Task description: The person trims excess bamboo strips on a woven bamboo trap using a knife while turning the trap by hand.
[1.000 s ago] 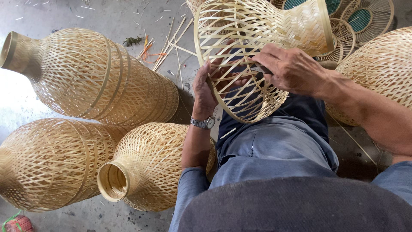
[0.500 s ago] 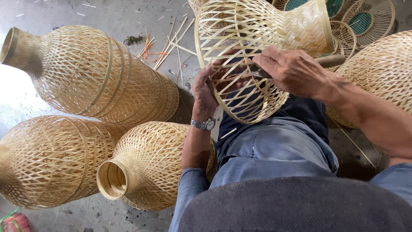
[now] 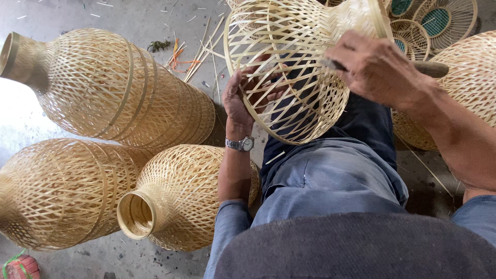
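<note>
Left hand [image 3: 243, 98] raised palm-up, wrist bent back, fingers curled in through the open end of the pale, open-weave bamboo lampshade frame [image 3: 289, 67] and gripping its strips from inside. Silver wristwatch [image 3: 241, 144] just below on the wrist; forearm running straight down to a rolled grey-blue sleeve [image 3: 227, 232].

Right hand [image 3: 374, 64] arched over the outer wall of the same frame near its narrow neck, knuckles up, fingers closed round a slim tool with a dark wooden handle [image 3: 431, 68], its tip pressed against the weave. Forearm slanting away to the lower right edge.

Frame held up off the lap, tilted, wide mouth towards the left hand, above the blue-grey trousers [image 3: 330, 181].

Further out, on the grey concrete floor [image 3: 62, 15]: a large, tightly woven bamboo vase-shaped shade [image 3: 113, 88] lying on its side at upper left, two more woven shades [image 3: 62, 191] [image 3: 181, 196] below it, the nearer one touching the left forearm. Loose bamboo slivers [image 3: 204, 44] scattered beside the frame. Another woven shade [image 3: 465, 88] behind the right wrist, round wire rings with green centres [image 3: 436, 20] at the upper right corner.
</note>
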